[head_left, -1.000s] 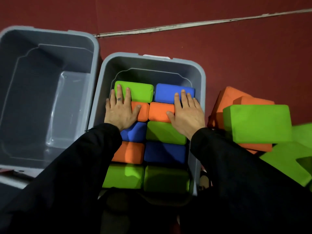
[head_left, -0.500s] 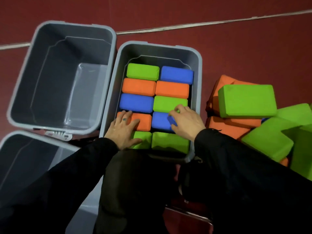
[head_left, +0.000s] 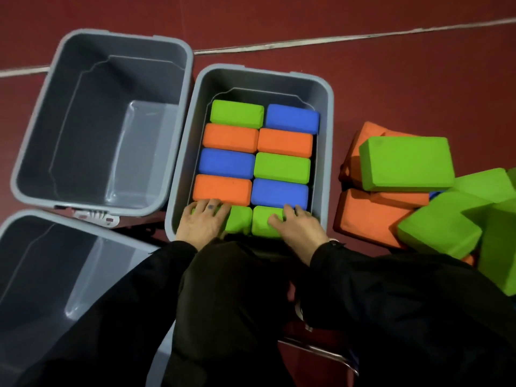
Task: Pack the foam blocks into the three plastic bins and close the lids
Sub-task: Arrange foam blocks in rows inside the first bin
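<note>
In the middle bin (head_left: 327, 113), ten foam blocks packed two across, five rows deep, tops level. Left hand (head_left: 201, 222) laid flat, fingers straight, pressing the near-left green block (head_left: 239, 221); right hand (head_left: 296, 225) likewise flat and loose on the near-right green block (head_left: 262, 222), gripping nothing. Looks like seating the last row. To do it well: press evenly with both palms, straight down, until the near pair sits flush with the orange block (head_left: 222, 189) and blue block (head_left: 279, 193) behind. Avoid pushing forward, or rows may buckle. Check no corner rides above the rim, else lid probably won't close. Far-left bin (head_left: 33, 152) and near-left bin (head_left: 16, 227) open, no blocks inside. Loose pile of blocks (head_left: 407, 163) on the floor to the right, still to pack. No lids clearly visible.
</note>
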A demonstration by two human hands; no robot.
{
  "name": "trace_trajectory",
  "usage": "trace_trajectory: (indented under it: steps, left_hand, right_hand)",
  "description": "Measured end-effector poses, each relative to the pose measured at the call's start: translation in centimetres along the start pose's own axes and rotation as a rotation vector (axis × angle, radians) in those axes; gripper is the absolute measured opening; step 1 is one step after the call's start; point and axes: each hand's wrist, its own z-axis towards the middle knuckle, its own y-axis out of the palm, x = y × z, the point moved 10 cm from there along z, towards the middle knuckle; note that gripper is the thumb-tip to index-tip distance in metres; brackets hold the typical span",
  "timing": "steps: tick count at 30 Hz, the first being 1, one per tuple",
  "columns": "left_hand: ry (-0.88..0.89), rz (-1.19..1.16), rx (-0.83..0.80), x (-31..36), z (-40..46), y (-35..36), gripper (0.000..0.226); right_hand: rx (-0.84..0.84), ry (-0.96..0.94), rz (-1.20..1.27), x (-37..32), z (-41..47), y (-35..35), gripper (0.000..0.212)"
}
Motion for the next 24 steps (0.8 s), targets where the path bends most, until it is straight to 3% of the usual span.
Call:
trace_trajectory:
  steps: [3, 5, 10, 17, 19, 21, 24]
  left_hand:
    - [-0.303, -0.306, -0.113, -2.6, -1.1, 2.1, 0.085]
    - [-0.396, -0.455, -0.138, -3.5, -1.1, 2.8, 0.099]
    - [-0.478, -0.689, -0.208, -4.2, -0.4, 2.9, 0.139]
    - [-0.487, -0.694, -0.140, -4.5, -0.4, 2.8, 0.138]
    - [-0.518, -0.682, -0.061, -4.5, -1.0, 2.5, 0.133]
    - [-0.535, -0.660, -0.008, -4.3, -1.5, 2.3, 0.126]
    - [-0.521, -0.631, 0.009, -4.2, -1.9, 2.7, 0.111]
  right_hand:
    - [0.098, -0.040, -0.129, -0.6, 0.9, 0.2, 0.033]
    - [0.139, 0.014, -0.043, -0.1, 0.5, 0.3, 0.032]
    - [0.119, 0.160, 0.302, 2.8, -0.6, 0.5, 0.059]
    - [0.038, 0.633, 0.893, 3.2, -1.3, 2.7, 0.100]
    - [-0.024, 0.587, 0.817, 2.0, -1.2, 4.0, 0.103]
    - [-0.028, 0.424, 0.509, 0.4, -0.4, 4.8, 0.100]
    - [-0.075, 0.396, 0.315, 1.4, 0.2, 3.4, 0.091]
